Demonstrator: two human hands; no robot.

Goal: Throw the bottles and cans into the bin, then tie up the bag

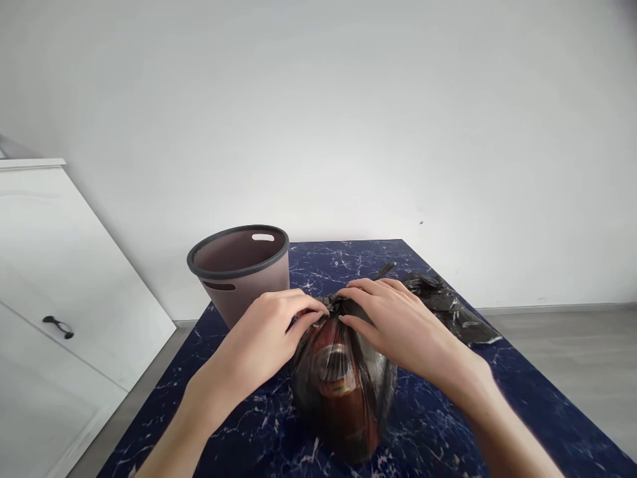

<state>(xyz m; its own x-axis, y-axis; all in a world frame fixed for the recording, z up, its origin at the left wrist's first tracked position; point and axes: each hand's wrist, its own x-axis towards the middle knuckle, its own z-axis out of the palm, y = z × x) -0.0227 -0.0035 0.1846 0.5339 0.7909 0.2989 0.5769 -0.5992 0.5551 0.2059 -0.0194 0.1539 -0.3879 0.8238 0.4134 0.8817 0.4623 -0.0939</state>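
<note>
A thin black plastic bag [343, 385] stands filled on the dark blue marbled table [259, 431]. Through its film show reddish-brown contents and a round, clear or metallic shape I cannot name. My left hand [286, 322] pinches the gathered neck of the bag from the left, thumb and fingers closed on the film. From the other side my right hand [385, 315] grips the same gathered top, its thumb and forefinger close to the left fingertips. The bag's twisted neck is partly hidden by the fingers.
A mauve waste bin [249, 285] with a dark rim stands at the table's back left. More crumpled black plastic bags [452, 309] lie at the right edge. A white cabinet [64, 265] is on the left, and a pale wall [348, 119] rises behind the table.
</note>
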